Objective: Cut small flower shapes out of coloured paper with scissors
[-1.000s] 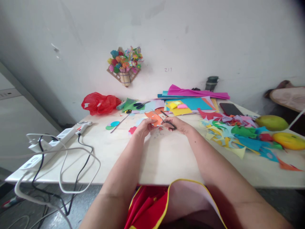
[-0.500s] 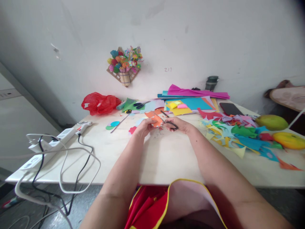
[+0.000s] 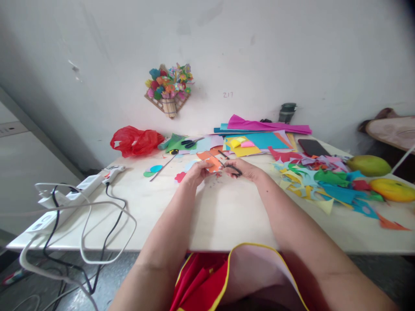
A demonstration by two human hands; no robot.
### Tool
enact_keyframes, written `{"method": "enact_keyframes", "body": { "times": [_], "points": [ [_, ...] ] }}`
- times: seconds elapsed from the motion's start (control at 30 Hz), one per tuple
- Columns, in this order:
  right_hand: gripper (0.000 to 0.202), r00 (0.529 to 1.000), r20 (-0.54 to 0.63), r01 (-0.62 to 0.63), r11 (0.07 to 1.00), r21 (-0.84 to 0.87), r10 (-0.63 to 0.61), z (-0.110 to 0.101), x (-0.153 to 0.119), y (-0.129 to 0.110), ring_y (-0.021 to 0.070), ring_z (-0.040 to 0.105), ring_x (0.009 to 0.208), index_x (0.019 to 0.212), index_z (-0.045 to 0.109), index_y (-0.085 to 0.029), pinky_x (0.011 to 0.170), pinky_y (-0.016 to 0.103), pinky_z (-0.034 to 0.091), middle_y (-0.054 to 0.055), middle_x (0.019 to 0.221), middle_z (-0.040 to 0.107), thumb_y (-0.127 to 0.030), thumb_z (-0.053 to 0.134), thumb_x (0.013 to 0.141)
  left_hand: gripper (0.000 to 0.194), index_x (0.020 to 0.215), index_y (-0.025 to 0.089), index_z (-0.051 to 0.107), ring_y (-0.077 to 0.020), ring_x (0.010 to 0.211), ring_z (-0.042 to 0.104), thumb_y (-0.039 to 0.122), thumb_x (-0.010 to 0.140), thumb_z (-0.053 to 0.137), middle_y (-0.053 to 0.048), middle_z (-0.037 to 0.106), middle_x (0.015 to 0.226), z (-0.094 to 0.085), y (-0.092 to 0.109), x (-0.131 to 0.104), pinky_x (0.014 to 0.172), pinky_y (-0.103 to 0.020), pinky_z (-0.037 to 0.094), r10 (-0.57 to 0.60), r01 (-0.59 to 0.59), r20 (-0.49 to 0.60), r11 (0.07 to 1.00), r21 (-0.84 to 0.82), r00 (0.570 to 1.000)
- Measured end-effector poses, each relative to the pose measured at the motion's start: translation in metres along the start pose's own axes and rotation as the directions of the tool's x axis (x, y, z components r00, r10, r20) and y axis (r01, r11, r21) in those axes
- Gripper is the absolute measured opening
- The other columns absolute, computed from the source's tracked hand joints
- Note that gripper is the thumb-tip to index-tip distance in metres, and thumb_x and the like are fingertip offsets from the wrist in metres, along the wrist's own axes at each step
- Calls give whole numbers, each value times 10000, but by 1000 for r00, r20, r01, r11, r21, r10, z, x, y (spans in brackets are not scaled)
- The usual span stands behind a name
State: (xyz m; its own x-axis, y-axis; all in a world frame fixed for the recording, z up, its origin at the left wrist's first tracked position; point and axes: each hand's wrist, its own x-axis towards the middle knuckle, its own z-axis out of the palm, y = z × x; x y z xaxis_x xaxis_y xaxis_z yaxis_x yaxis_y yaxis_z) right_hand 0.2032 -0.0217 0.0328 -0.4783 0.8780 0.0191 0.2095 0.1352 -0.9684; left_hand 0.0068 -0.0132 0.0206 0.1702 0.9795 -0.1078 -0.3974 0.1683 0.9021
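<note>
An orange piece of paper (image 3: 213,164) is pinched in my left hand (image 3: 198,172) near the middle of the table. Dark-handled scissors (image 3: 232,168) are in my right hand (image 3: 243,169), their blades pointing left at the orange paper's right edge. Small paper bits lie on the table just below the hands. A red flower-shaped cutout (image 3: 180,177) rests beside my left hand. Behind the hands lies more orange paper (image 3: 204,155). Farther left are a blue circle (image 3: 156,168) and a green cutout partly under it.
Coloured scraps (image 3: 324,177), two fruits and a phone (image 3: 313,147) lie on the right. Paper sheets (image 3: 262,141) are stacked at the back. A red plastic bag (image 3: 136,141), second scissors (image 3: 191,142) and a power strip (image 3: 69,201) with loose cables are on the left.
</note>
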Motion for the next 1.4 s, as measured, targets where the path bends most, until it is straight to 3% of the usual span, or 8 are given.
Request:
{"method": "enact_keyframes", "body": {
  "times": [0.57, 0.93, 1.27, 1.4],
  "points": [
    [250, 994, -102, -38, 999, 4, 38, 10, 3, -3, 61, 414, 409, 695, 590, -180, 380, 177, 307, -42, 478, 516, -305, 806, 680, 98, 699, 102, 679, -135, 581, 634, 40, 623, 681, -41, 699, 670, 1, -3, 4, 592, -257, 561, 23, -25, -70, 999, -38, 997],
    [152, 992, -115, -42, 999, 15, 43, 9, 6, 3, 67, 422, 400, 734, 615, -164, 369, 171, 321, -37, 477, 510, -268, 721, 764, 161, 691, 106, 668, -126, 546, 594, 99, 552, 750, -23, 661, 629, -8, -5, 11, 560, -258, 519, 95, -93, -20, 994, 57, 995],
    [218, 988, -150, -19, 998, 56, 28, 8, 4, -1, 67, 461, 404, 703, 588, -175, 354, 164, 297, -33, 499, 561, -300, 764, 736, 171, 654, 108, 656, -134, 557, 613, 110, 525, 768, -27, 656, 626, -8, -1, 7, 583, -267, 520, 82, -83, 20, 992, 90, 996],
    [311, 973, -230, 46, 997, 69, -29, 2, 3, 1, 78, 529, 455, 776, 615, -160, 354, 161, 249, -14, 581, 625, -325, 843, 643, 206, 644, 113, 656, -128, 552, 602, 141, 493, 795, -22, 650, 617, -9, -1, 6, 592, -263, 506, 80, -87, 66, 988, 125, 995]
  ]
}}
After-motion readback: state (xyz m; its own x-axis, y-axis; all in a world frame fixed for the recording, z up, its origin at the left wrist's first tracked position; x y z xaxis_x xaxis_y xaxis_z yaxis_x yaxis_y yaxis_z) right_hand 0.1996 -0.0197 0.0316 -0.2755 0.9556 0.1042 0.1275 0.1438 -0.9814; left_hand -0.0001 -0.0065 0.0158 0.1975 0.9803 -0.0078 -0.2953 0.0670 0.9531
